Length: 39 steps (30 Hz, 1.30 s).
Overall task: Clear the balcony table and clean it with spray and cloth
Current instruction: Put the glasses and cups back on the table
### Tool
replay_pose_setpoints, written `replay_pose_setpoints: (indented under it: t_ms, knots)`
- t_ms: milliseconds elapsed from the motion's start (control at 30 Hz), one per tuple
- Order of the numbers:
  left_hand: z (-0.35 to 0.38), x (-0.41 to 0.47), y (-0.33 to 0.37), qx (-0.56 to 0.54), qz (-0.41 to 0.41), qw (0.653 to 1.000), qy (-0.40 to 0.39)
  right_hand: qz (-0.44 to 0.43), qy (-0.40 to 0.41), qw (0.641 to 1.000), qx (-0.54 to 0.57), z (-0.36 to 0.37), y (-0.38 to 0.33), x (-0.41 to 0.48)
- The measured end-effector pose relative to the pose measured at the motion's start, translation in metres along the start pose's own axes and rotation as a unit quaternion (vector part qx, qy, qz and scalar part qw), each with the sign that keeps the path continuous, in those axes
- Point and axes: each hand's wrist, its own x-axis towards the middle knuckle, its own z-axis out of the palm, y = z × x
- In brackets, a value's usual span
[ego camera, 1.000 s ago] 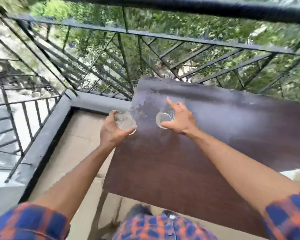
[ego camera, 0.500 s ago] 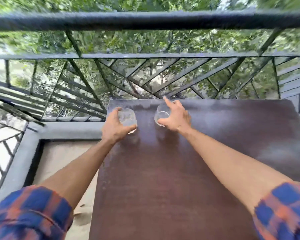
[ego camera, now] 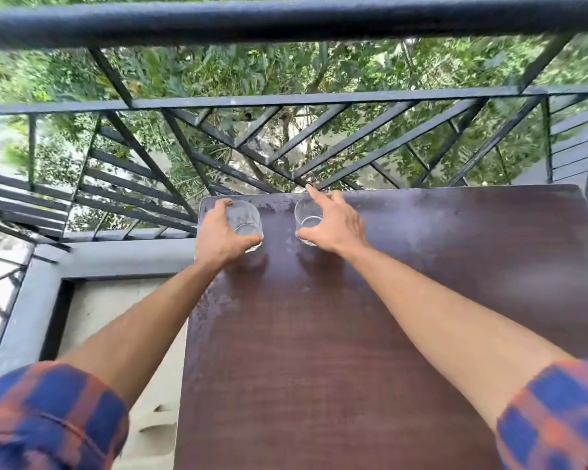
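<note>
As a person is clearing a balcony table (ego camera: 353,351), the left hand (ego camera: 222,238) is wrapping its thumb and fingers around the left glass (ego camera: 248,221) at the table's far-left corner. Just to the right, the right glass (ego camera: 305,219) is sitting in the right hand (ego camera: 335,226), which is gripping it from the right side, with the thumb lying against the near wall and the forefinger pointing straight out over the table's far edge. Both tumblers are standing upright, long axes vertical and mouths up, near each other but apart. Each is lying inside its own hand's grasp, so neither arm is needing to cross the other. Whether the bases are resting on the table or hanging just above it is impossible to tell from this angle.

Judging by the task, a straight lift off the table is looking like the next move. It is calling for a firm hold on smooth clear walls, since open air is lying right behind the table's far edge. Pale, dusty smears are showing on the dark wood-grain top along the table's left and far edges, suggesting the wiping is not yet done.

Left of the table, a light floor (ego camera: 116,317) is meeting a grey kerb (ego camera: 126,262). Beyond the table's far edge a black metal railing (ego camera: 286,20) is running across the view, with green trees (ego camera: 252,72) behind it. Checked blue-and-orange sleeves (ego camera: 48,418) are framing the table's near side.
</note>
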Motion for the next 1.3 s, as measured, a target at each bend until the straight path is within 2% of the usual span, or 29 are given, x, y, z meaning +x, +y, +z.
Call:
replay_pose_setpoints:
  t_ms: [167, 300, 433, 533, 600, 767, 967, 1200, 1300]
  knots:
    - [-0.001, -0.006, -0.001, -0.016, -0.023, 1.000, 0.002, 0.010, -0.043, 0.999, 0.004, -0.007, 0.002, -0.004]
    - [-0.007, -0.035, -0.015, -0.044, -0.060, 0.997, 0.002, 0.059, 0.014, 0.995, 0.079, -0.009, 0.023, -0.030]
    - [-0.015, -0.104, -0.047, -0.083, -0.153, 0.985, 0.008, 0.125, 0.055, 0.982, 0.130, 0.006, 0.055, -0.074]
    - [-0.024, -0.177, -0.083, -0.114, -0.217, 0.969, 0.035, 0.113, -0.008, 0.980, 0.161, 0.026, 0.072, -0.114]
    - [-0.028, -0.234, -0.115, -0.114, -0.267, 0.955, 0.054, 0.074, -0.055, 0.987, 0.135, 0.041, 0.074, -0.146]
    - [-0.014, -0.391, -0.205, -0.140, -0.408, 0.900, 0.068, -0.035, -0.125, 0.991, 0.031, 0.083, 0.045, -0.218]
    - [0.007, -0.550, -0.254, -0.186, -0.555, 0.806, 0.090, -0.138, -0.242, 0.960, -0.023, 0.148, -0.041, -0.286]
    - [0.025, -0.603, -0.301, -0.290, -0.610, 0.721, 0.155, -0.300, -0.298, 0.898, -0.125, 0.229, -0.140, -0.353]
    - [0.026, -0.608, -0.325, -0.330, -0.619, 0.683, 0.202, -0.309, -0.379, 0.865, -0.114, 0.273, -0.180, -0.374]
